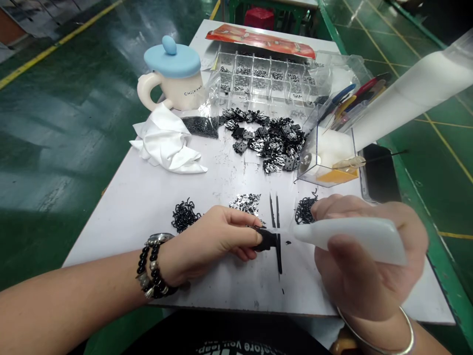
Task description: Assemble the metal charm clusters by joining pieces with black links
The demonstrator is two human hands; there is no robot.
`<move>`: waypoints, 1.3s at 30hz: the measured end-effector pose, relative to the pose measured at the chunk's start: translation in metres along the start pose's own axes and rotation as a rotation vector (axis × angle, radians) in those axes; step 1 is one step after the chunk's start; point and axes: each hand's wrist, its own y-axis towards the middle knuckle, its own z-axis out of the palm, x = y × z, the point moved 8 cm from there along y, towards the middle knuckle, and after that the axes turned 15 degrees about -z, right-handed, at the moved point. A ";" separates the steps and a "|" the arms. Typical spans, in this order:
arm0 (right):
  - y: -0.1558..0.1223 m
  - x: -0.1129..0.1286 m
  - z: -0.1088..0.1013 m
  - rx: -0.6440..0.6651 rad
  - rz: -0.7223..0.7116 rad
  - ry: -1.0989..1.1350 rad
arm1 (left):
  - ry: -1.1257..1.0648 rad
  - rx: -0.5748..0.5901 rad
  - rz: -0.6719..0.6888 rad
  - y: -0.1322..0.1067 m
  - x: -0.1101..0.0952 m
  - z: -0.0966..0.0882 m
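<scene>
My left hand (218, 234) pinches a small flat black part (266, 240) between thumb and fingers, low over the white table. In my right hand (373, 251) lies a white translucent squeeze bottle (354, 236), held sideways, its narrow nozzle pointing left at the black part. Whether the nozzle tip touches the part I cannot tell. Black tweezers (279, 256) lie on the table just behind the part. Close by are a pile of small silver pieces (246, 203) and two heaps of black curved pieces, one left (184, 215) and one right (306, 209).
A heap of black and silver parts (275, 140) sits mid-table before a clear compartment box (258, 74). Left stand a lidded mug (181, 88) and crumpled white tissue (166, 143). A clear tool holder (327, 158) and a dark phone (380, 172) are at right; a white tube (410, 91) slants above.
</scene>
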 end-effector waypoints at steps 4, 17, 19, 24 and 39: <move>0.000 -0.001 0.002 0.014 0.009 0.018 | -0.005 -0.009 -0.010 -0.002 0.000 -0.001; -0.002 -0.002 -0.002 0.013 0.003 -0.065 | -0.003 0.014 0.020 0.003 0.003 -0.001; -0.002 -0.002 -0.001 0.027 0.011 -0.087 | -0.003 0.011 0.017 0.003 0.003 -0.001; -0.002 -0.001 -0.003 -0.005 0.009 -0.082 | -0.006 0.020 0.030 0.004 0.003 0.000; -0.003 0.005 0.007 0.153 -0.069 0.136 | -0.027 -0.040 0.001 0.004 0.000 -0.004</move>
